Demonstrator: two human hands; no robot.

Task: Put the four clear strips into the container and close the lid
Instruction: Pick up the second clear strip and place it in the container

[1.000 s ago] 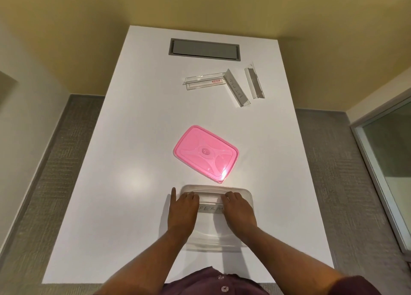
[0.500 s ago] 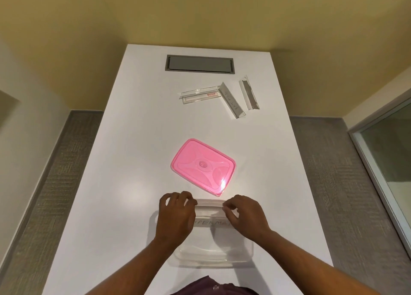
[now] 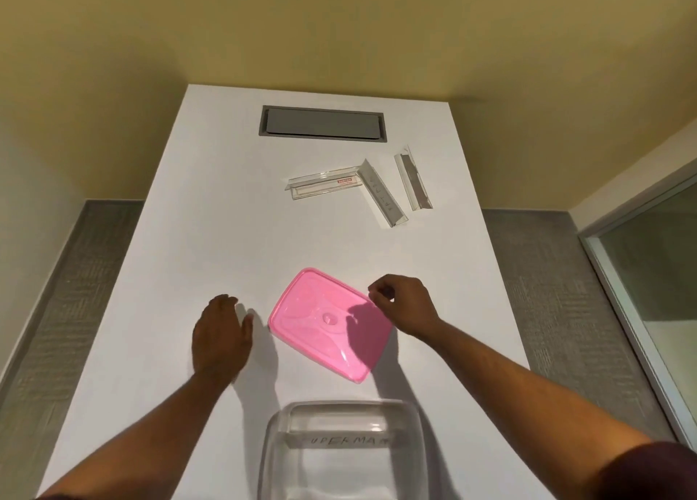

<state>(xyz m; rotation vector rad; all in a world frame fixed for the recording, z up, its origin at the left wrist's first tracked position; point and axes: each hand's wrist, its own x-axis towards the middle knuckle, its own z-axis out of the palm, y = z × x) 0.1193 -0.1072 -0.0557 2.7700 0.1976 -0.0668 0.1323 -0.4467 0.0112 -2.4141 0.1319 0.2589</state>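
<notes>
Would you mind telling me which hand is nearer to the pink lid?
Right. The right hand is at the pink lid's far right edge; the left hand lies on the table beside its left edge, clearly apart.
</notes>
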